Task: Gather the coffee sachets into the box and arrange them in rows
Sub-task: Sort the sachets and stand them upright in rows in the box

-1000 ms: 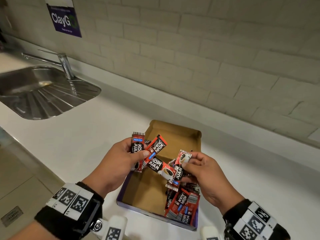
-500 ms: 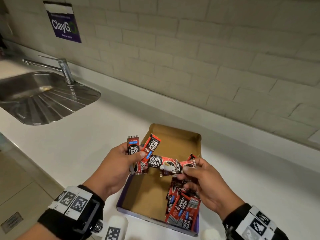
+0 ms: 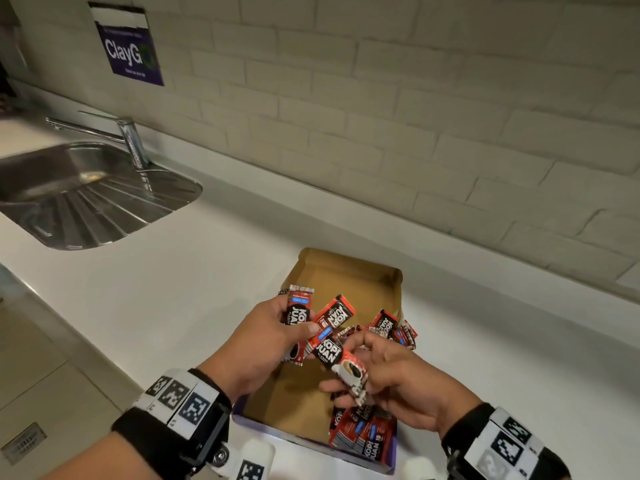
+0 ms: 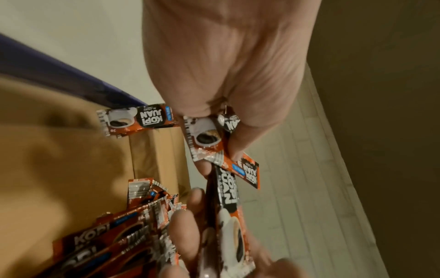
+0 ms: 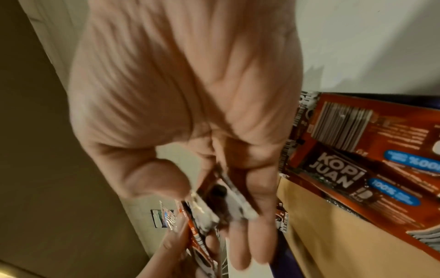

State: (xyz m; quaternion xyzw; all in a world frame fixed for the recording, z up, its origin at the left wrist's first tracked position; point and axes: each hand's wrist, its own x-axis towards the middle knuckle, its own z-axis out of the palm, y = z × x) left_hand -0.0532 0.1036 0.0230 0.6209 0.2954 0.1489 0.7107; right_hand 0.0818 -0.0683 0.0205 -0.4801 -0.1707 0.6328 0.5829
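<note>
Sachets [image 3: 363, 434] heaped in box [image 3: 349, 271]; left hand [image 3: 256, 344] grips two, right hand [image 3: 398, 379] pinches one.

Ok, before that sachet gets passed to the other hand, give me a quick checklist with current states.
1. Left hand grips its fanned sachets: ok.
2. Right hand pinches the single sachet: ok.
3. Both hands are above the open box: ok.
4. Bare box floor left for rows: ok, the left part shows cardboard.
5. Loose sachets in the box lie in rows: not ok, still heaped.
6. Every sachet is gathered off the counter: cannot tell, the view is partial.
</note>
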